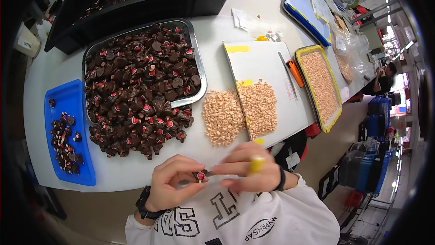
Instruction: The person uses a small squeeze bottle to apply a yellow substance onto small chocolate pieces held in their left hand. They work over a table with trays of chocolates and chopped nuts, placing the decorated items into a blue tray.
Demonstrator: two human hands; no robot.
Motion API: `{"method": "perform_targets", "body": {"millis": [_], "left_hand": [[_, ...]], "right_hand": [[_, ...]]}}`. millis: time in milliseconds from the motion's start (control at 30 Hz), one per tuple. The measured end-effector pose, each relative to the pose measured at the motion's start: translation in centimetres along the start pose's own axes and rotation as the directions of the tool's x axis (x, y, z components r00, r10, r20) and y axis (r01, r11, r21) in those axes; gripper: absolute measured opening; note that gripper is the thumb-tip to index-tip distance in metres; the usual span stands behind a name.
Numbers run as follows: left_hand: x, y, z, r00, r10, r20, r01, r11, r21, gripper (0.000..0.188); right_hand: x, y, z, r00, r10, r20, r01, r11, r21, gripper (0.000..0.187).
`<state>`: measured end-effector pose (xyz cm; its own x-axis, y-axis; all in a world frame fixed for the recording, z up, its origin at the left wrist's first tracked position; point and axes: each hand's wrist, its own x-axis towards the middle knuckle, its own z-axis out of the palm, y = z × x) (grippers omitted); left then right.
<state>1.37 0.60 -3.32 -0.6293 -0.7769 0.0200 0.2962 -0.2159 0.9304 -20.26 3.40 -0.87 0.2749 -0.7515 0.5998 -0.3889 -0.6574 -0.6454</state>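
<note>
My left hand (174, 184) is closed in a pinch on a small dark-brown piece with a red-and-white face (200, 175), held in front of my shirt. Close to that piece on its right is my right hand (249, 168), smeared by motion, with a yellow band on one finger; whether it grips anything is unclear. Just beyond my hands lies a heap of small beige bits (222, 117). To the left of it, a large pile of similar dark-brown pieces (140, 129) spills over the near edge of a metal tray (198, 70).
A blue tray (86, 172) with scattered pieces stands at the left. Behind is a long black bin (181, 1). More beige bits lie on a white board (265, 61), beside tweezers (285, 64), an orange-handled tool (295, 74) and a yellow-edged tray of bits (320, 86).
</note>
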Motion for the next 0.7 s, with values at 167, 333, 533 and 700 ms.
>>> {"method": "perform_targets", "body": {"millis": [167,333,533,700], "left_hand": [[0.3,0.3,0.5,0.999,0.044,-0.009,-0.044,0.999,0.026,0.035],[0.3,0.0,0.6,0.997,-0.047,-0.053,0.046,0.999,-0.027,0.033],[0.4,0.3,0.5,0.992,-0.11,-0.064,0.106,0.992,-0.072,0.032],[0.3,0.1,0.4,0.994,-0.099,-0.04,0.096,0.993,-0.074,0.034]], "right_hand": [[-2.9,0.3,-5.9,0.926,0.159,-0.341,-0.313,0.83,-0.462,0.034],[-6.8,1.9,-6.4,0.889,0.309,-0.339,-0.443,0.769,-0.46,0.037],[-7.1,2.8,-6.0,0.864,0.335,-0.376,-0.484,0.757,-0.439,0.035],[-6.5,2.3,-6.3,0.843,0.389,-0.371,-0.525,0.741,-0.417,0.032]]}}
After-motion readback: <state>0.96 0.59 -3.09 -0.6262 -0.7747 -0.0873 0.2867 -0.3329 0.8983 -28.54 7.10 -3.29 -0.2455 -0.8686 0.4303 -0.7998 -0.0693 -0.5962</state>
